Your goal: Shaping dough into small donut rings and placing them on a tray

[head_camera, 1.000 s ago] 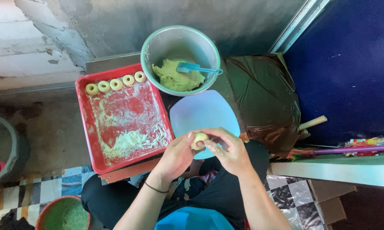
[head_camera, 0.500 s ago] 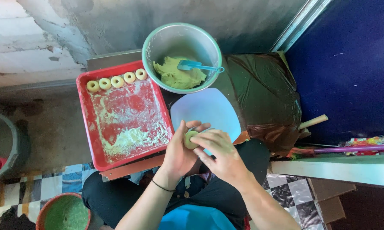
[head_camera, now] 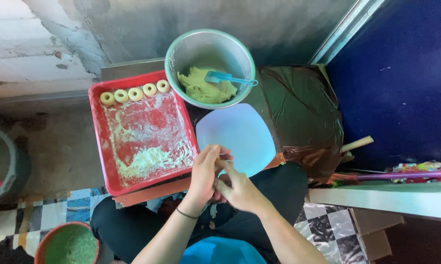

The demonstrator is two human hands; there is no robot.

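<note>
Pale green dough is what this is all about, and right now your hands are pressed together at the near edge of the pale blue round plastic board [head_camera: 240, 134]. Your left hand [head_camera: 205, 171] has its fingers curled in close against your right hand [head_camera: 237, 188], closed up around each other, and honestly I can't tell if there's a lump of dough tucked in there or not, it's hidden between your palms.

The big supply of pale green dough [head_camera: 203, 88] sits in the round metal mixing bowl [head_camera: 174, 51] at the far side, with a light blue spatula [head_camera: 225, 78] stuck in it. On the left you've got the red square plastic tray [head_camera: 97, 132] dusted with white flour, and five little ring-shaped dough pieces [head_camera: 135, 93] lined up along its far edge.

My take, if you're rolling a piece: keep light even pressure between the palms so it comes out as smooth as the rings already on the tray. Looks like there's lots of flour heaped at the near side of the tray, so dab your fingers there if things get sticky. Try to match the size of the other rings too.
</note>
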